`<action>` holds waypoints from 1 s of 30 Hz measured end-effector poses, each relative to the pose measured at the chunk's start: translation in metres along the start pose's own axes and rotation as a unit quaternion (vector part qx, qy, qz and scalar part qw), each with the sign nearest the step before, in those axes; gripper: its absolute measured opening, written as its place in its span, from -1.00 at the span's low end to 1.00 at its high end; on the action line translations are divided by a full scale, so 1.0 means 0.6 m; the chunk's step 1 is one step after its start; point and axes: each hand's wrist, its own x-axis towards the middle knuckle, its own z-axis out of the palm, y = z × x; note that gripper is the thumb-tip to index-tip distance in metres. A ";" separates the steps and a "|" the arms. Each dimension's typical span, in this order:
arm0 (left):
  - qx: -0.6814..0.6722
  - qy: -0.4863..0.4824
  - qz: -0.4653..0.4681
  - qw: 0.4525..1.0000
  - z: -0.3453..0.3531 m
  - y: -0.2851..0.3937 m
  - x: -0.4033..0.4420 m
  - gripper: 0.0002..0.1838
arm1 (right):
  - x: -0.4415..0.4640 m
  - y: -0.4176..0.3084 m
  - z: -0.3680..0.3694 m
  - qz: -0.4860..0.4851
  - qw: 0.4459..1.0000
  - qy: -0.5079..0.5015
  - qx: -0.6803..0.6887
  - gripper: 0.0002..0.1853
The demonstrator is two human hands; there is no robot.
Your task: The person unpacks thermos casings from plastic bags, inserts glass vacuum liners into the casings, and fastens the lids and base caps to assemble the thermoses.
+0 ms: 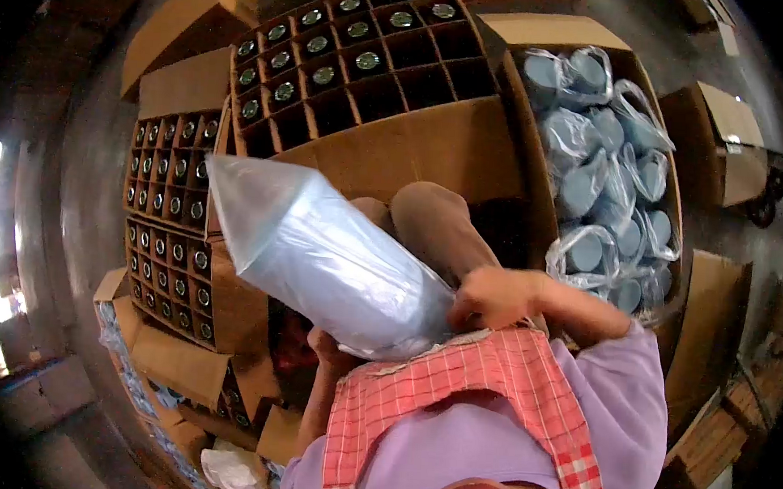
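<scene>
A pale cylinder wrapped in clear plastic [345, 273] lies tilted across my lap, its pointed empty film end toward the upper left. My left hand [331, 352] holds it from below near its lower end, with most of the fingers hidden behind it. At the cylinder's right end, near the apron, my right hand [494, 297] is closed with bent fingers on the plastic wrap. The exact grip there is partly hidden. A red checked apron [465, 361] lies just below both hands.
Ahead stands a divided carton [426, 126] with bottles in several cells. More divided cartons [170, 222] of bottles stand at left. An open box [539, 173] at right holds several bagged grey cylinders [583, 189]. A white plastic bag [232, 475] lies lower left.
</scene>
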 end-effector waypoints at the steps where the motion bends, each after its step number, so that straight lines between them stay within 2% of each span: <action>1: -0.128 -0.022 -0.090 0.987 -0.013 -0.024 -0.009 -0.64 | 0.004 -0.029 -0.018 -0.009 0.999 -0.005 0.033 -0.87; 2: -0.153 -0.039 -0.108 0.982 -0.009 -0.028 -0.010 -0.67 | 0.015 -0.063 -0.038 -0.079 0.994 0.069 0.009 -0.85; 3: -0.125 -0.062 -0.084 0.987 -0.001 -0.019 -0.007 -0.69 | 0.033 -0.101 -0.054 -0.145 0.978 0.146 -0.017 -0.84; 4: -0.083 -0.086 -0.048 0.992 0.009 -0.004 -0.004 -0.71 | 0.055 -0.135 -0.059 -0.191 0.953 0.206 -0.109 -0.80; 6: 0.055 -0.130 0.095 0.985 0.034 0.041 0.008 -0.75 | 0.118 -0.171 -0.065 -0.225 0.898 0.164 -0.341 -0.74; 9: 0.226 -0.151 0.331 0.904 0.072 0.123 0.030 -0.76 | 0.179 -0.131 -0.063 -0.183 0.877 0.099 -0.433 -0.72; 11: 0.277 -0.148 0.432 0.845 0.094 0.173 0.035 -0.75 | 0.181 -0.120 -0.089 -0.105 0.870 0.025 -0.481 -0.77; 12: 0.299 -0.149 0.414 0.847 0.102 0.185 0.018 -0.75 | 0.180 -0.123 -0.091 -0.085 0.870 0.030 -0.485 -0.81; 14: 0.290 -0.161 0.437 0.836 0.102 0.180 0.016 -0.77 | 0.176 -0.149 -0.100 -0.052 0.865 0.032 -0.498 -0.88; 15: 0.288 -0.167 0.453 0.827 0.100 0.182 0.021 -0.78 | 0.182 -0.145 -0.101 -0.085 0.849 0.074 -0.516 -0.90; 17: 0.212 -0.148 0.430 0.865 0.078 0.214 0.012 -0.89 | 0.187 -0.135 -0.109 -0.147 0.805 0.154 -0.554 -0.93; 19: 0.128 -0.108 0.405 0.899 0.068 0.250 0.002 -0.79 | 0.183 -0.154 -0.128 -0.074 0.798 0.103 -0.589 -0.92; 20: 0.140 -0.078 0.415 0.896 0.070 0.257 0.000 -0.77 | 0.182 -0.161 -0.138 -0.037 0.793 0.080 -0.603 -0.92; 21: 0.151 -0.049 0.426 0.891 0.073 0.262 0.000 -0.74 | 0.192 -0.135 -0.147 0.078 0.796 0.059 -0.598 -0.87; 23: 0.130 -0.023 0.429 0.894 0.087 0.266 0.012 -0.69 | 0.141 -0.103 -0.166 0.124 0.774 0.032 -0.620 -0.84; 25: 0.060 -0.019 0.410 0.910 0.116 0.257 0.027 -0.67 | 0.106 -0.060 -0.160 0.043 0.702 0.088 -0.705 -0.86; 26: 0.051 -0.058 0.413 0.908 0.132 0.272 0.031 -0.70 | 0.088 -0.048 -0.157 0.003 0.663 0.115 -0.740 -0.87; 28: 0.021 -0.149 0.435 0.888 0.165 0.290 0.055 -0.69 | 0.059 -0.045 -0.154 -0.014 0.853 0.109 -0.511 -0.83; 29: 0.006 -0.194 0.446 0.874 0.182 0.301 0.070 -0.68 | 0.046 -0.044 -0.157 -0.025 0.919 0.106 -0.378 -0.82; 30: 0.008 -0.248 0.468 0.848 0.198 0.315 0.089 -0.68 | 0.033 -0.039 -0.162 0.014 0.927 0.097 -0.362 -0.81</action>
